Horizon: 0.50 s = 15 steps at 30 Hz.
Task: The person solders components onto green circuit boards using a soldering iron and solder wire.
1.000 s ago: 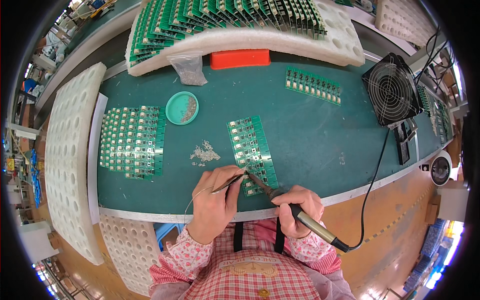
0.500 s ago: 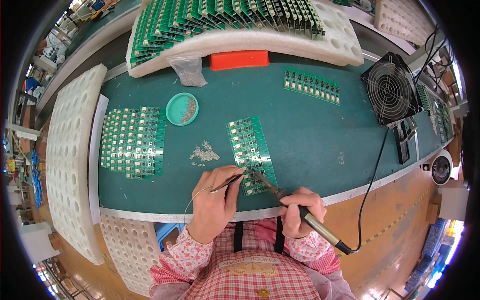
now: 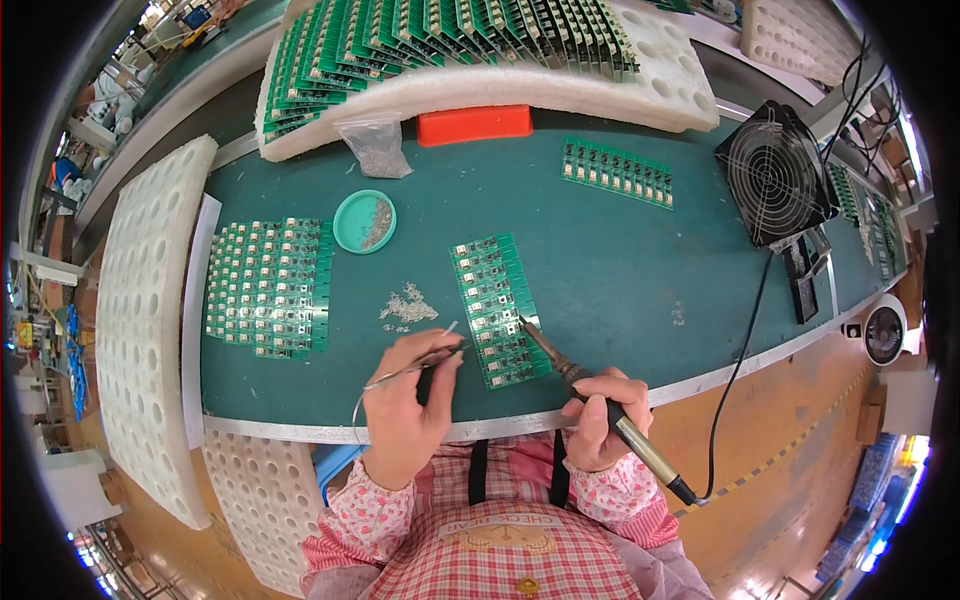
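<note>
My left hand [image 3: 408, 405] is closed around metal tweezers [image 3: 432, 358] and a thin strand of solder wire [image 3: 364, 392], just left of a green circuit board panel [image 3: 492, 290]. The panel lies flat in front of me, with rows of small white and black parts. My right hand [image 3: 606, 418] grips a soldering iron [image 3: 644, 452] like a pen. Its tip is at the panel's right half, below the middle; whether it touches the board I cannot tell. To the left of the panel, a small heap of tiny pale metallic parts [image 3: 408, 303] is spread on the green mat.
Overlapping panels [image 3: 260, 285] lie at left, beside a green dish [image 3: 342, 236] of tiny parts. Behind are a plastic bag [image 3: 375, 150], a red box [image 3: 475, 126] and a foam rack [image 3: 480, 92] of boards. Another panel [image 3: 617, 175] and a black fan [image 3: 775, 180] stand right.
My left hand has drawn back left off the panel with the tweezers and wire. The iron's tip has shifted slightly up and right along the board.
</note>
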Tool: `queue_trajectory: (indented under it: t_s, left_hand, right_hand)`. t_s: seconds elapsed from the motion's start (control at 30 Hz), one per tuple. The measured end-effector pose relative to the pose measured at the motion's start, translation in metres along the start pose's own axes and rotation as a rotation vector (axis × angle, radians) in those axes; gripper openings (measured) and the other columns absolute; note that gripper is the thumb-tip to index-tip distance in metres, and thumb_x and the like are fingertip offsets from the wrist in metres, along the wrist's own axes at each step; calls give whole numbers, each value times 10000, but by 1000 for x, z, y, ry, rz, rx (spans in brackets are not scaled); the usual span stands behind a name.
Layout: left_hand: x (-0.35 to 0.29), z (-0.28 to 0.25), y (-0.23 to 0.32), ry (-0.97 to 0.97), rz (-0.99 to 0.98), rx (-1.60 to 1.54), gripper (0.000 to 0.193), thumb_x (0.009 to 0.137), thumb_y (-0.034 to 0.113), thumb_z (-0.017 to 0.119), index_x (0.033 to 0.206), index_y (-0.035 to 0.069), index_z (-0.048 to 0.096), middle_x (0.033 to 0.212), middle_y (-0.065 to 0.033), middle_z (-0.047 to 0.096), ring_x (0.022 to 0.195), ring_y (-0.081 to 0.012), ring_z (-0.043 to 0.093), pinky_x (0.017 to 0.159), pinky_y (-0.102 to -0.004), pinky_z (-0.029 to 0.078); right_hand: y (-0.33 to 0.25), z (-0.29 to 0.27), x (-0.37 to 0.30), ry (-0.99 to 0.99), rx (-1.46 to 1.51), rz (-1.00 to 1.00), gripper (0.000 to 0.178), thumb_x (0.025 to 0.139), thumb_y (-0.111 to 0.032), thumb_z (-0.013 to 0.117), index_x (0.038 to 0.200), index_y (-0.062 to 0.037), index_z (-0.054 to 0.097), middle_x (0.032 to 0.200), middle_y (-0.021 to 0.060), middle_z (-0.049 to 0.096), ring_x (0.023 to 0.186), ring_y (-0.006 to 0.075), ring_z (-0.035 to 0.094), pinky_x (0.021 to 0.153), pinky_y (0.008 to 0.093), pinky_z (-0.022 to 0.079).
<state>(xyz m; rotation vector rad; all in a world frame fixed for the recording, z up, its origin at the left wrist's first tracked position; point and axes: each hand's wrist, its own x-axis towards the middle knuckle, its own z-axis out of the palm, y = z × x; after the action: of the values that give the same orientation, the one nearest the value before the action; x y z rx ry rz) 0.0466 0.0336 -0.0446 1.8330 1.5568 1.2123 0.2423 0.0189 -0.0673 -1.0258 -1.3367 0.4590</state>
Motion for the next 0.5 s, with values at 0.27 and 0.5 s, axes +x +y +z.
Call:
queue_trajectory:
  t_s: [0.27,0.5]
  left_hand:
    - [5,-13,-8,57,-101,87,151,883,-56,676,1025,-11,652,982,-102,694,809,-216,689,726,-311,548]
    - [5,-10,-14,59,-89,112,171,874,-39,693,1034,8,656,990,-102,701,802,-243,680,722,-338,535]
  right_hand:
    - [2,-3,-3,-10,12,-1,110,925,-105,636,934,4,646,569,27,601,471,144,563,477,276,452]
    - [2,-4,-3,-17,-7,-15,146,944,-144,628,945,2,636,561,23,598,468,142,563,476,283,456]
